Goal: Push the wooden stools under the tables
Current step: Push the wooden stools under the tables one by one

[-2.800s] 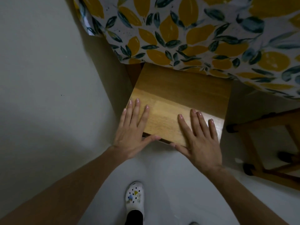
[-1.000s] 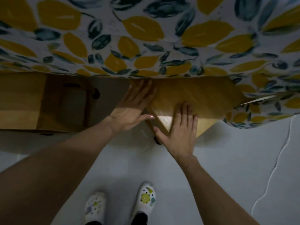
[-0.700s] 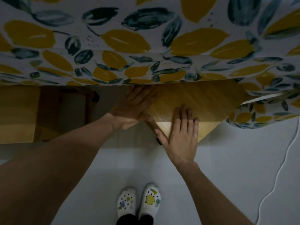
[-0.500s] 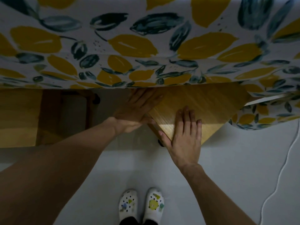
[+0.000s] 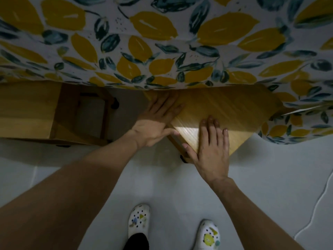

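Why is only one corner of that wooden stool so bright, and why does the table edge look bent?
Head view: dim room; the tablecloth shades most of the stool, light reaching only its near corner; the wide-angle lens bows the edge.

Both arms reach forward; left hand [image 5: 155, 121] and right hand [image 5: 212, 147] flat, fingers extended

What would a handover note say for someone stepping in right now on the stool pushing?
Left hand: flat on the stool's left edge, fingers partly under the tablecloth.
Right hand: flat on the seat's near corner.
Stool: turned at an angle, partly under the table, near corner sticking out.
Second stool to the left: partly under the cloth too.
Left: straighten this stool and push it fully in.
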The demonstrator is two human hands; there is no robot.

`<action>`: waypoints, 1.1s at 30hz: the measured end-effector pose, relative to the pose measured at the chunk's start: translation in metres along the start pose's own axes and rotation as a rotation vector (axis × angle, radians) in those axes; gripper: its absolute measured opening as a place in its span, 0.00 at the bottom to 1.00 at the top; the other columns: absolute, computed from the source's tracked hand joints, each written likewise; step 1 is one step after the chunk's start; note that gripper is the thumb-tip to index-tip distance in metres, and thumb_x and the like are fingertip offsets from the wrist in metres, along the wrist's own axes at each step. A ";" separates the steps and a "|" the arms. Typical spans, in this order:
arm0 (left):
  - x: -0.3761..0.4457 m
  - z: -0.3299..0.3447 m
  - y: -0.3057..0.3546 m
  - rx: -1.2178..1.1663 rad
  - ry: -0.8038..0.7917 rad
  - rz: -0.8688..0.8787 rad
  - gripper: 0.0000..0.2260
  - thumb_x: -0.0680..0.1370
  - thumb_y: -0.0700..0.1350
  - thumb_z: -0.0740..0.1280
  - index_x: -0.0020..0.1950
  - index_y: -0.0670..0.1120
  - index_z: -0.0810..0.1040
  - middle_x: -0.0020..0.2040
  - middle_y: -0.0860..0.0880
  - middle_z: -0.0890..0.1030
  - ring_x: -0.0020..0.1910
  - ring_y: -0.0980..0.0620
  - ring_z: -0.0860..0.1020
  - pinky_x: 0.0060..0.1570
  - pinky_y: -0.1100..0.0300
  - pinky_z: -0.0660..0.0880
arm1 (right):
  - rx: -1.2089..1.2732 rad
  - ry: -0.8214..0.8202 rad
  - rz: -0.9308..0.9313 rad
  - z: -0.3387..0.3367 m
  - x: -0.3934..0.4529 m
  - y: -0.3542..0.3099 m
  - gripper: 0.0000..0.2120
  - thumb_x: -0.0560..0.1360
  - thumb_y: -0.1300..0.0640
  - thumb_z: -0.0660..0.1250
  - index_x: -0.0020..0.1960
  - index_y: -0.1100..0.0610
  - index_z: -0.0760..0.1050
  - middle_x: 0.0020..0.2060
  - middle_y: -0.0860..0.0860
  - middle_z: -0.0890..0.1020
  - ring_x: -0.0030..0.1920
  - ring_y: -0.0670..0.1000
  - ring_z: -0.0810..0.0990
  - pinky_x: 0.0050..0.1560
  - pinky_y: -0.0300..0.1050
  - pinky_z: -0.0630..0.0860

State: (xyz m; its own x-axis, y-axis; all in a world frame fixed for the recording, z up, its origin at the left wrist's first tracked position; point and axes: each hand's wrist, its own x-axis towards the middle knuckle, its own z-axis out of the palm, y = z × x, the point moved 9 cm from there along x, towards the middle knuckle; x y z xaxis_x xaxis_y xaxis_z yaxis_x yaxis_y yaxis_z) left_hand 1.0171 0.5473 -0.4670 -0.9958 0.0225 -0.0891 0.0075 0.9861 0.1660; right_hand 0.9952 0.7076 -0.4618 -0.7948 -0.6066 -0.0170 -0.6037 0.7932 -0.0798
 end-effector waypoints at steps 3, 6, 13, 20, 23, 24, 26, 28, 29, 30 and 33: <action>-0.020 0.007 0.025 -0.006 -0.006 -0.120 0.35 0.75 0.67 0.50 0.78 0.53 0.49 0.79 0.46 0.51 0.78 0.44 0.47 0.75 0.44 0.48 | 0.014 -0.050 -0.116 0.000 -0.012 0.015 0.39 0.77 0.33 0.50 0.77 0.60 0.56 0.76 0.58 0.61 0.77 0.57 0.55 0.76 0.58 0.50; -0.040 0.014 0.055 -0.033 0.011 -0.256 0.35 0.75 0.67 0.52 0.78 0.53 0.51 0.79 0.45 0.52 0.78 0.44 0.49 0.74 0.43 0.50 | 0.037 -0.097 -0.242 -0.001 -0.025 0.033 0.39 0.76 0.33 0.53 0.77 0.59 0.55 0.77 0.58 0.57 0.78 0.56 0.52 0.76 0.57 0.48; -0.076 0.032 0.134 -0.027 -0.044 -0.560 0.36 0.75 0.70 0.45 0.78 0.53 0.50 0.79 0.45 0.53 0.77 0.42 0.52 0.70 0.46 0.52 | -0.025 -0.265 -0.536 0.000 -0.051 0.083 0.41 0.76 0.32 0.54 0.79 0.57 0.50 0.79 0.56 0.52 0.79 0.54 0.47 0.76 0.55 0.47; -0.076 0.019 0.114 0.073 -0.046 -0.345 0.38 0.71 0.75 0.50 0.77 0.58 0.53 0.78 0.41 0.52 0.77 0.38 0.49 0.72 0.39 0.46 | 0.096 -0.216 -0.427 -0.010 -0.063 0.084 0.45 0.73 0.31 0.58 0.78 0.58 0.52 0.79 0.57 0.51 0.79 0.55 0.46 0.77 0.59 0.44; -0.065 0.020 0.109 0.072 -0.073 -0.329 0.41 0.69 0.77 0.47 0.77 0.59 0.47 0.79 0.42 0.45 0.77 0.37 0.41 0.72 0.34 0.45 | 0.051 -0.222 -0.385 -0.004 -0.056 0.089 0.46 0.73 0.26 0.50 0.79 0.56 0.47 0.79 0.56 0.49 0.79 0.55 0.45 0.77 0.59 0.45; -0.061 0.020 0.112 0.064 -0.078 -0.325 0.41 0.69 0.77 0.47 0.77 0.59 0.46 0.79 0.42 0.45 0.77 0.37 0.41 0.72 0.34 0.46 | 0.036 -0.228 -0.393 -0.003 -0.053 0.093 0.46 0.73 0.26 0.49 0.79 0.56 0.47 0.79 0.55 0.50 0.79 0.55 0.45 0.77 0.60 0.47; -0.055 0.020 0.119 0.057 -0.080 -0.330 0.41 0.69 0.77 0.47 0.77 0.59 0.47 0.79 0.42 0.46 0.77 0.37 0.42 0.72 0.35 0.47 | 0.029 -0.235 -0.417 -0.001 -0.048 0.103 0.46 0.73 0.26 0.48 0.79 0.56 0.48 0.79 0.56 0.51 0.79 0.55 0.46 0.76 0.60 0.49; -0.048 0.018 0.125 0.058 -0.073 -0.345 0.40 0.69 0.77 0.47 0.77 0.59 0.48 0.79 0.42 0.48 0.77 0.37 0.43 0.72 0.35 0.47 | 0.029 -0.234 -0.433 -0.002 -0.044 0.112 0.45 0.73 0.26 0.48 0.79 0.56 0.50 0.79 0.56 0.53 0.78 0.55 0.48 0.76 0.59 0.49; -0.043 0.017 0.129 0.057 -0.068 -0.351 0.40 0.69 0.77 0.47 0.77 0.59 0.49 0.79 0.42 0.48 0.77 0.37 0.44 0.72 0.35 0.47 | 0.024 -0.229 -0.440 -0.004 -0.041 0.117 0.45 0.73 0.26 0.48 0.79 0.56 0.51 0.78 0.56 0.55 0.78 0.55 0.49 0.76 0.59 0.48; -0.039 0.017 0.133 0.052 -0.063 -0.356 0.40 0.69 0.77 0.47 0.77 0.59 0.50 0.79 0.42 0.49 0.77 0.37 0.44 0.72 0.35 0.47 | 0.020 -0.226 -0.446 -0.005 -0.038 0.122 0.44 0.73 0.26 0.48 0.79 0.55 0.52 0.78 0.56 0.55 0.78 0.56 0.50 0.77 0.58 0.47; -0.024 0.014 0.143 0.043 -0.040 -0.366 0.40 0.69 0.76 0.48 0.77 0.59 0.50 0.79 0.41 0.50 0.77 0.36 0.45 0.72 0.36 0.47 | 0.010 -0.211 -0.454 -0.011 -0.030 0.138 0.44 0.73 0.26 0.48 0.78 0.55 0.53 0.78 0.56 0.56 0.78 0.56 0.52 0.77 0.58 0.47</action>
State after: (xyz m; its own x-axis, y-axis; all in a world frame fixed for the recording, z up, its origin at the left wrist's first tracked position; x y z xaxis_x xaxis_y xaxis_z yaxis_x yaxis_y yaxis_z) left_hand 1.0437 0.6902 -0.4548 -0.9289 -0.3271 -0.1739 -0.3437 0.9361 0.0751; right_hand 0.9347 0.8358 -0.4614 -0.4216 -0.8889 -0.1795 -0.8843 0.4468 -0.1357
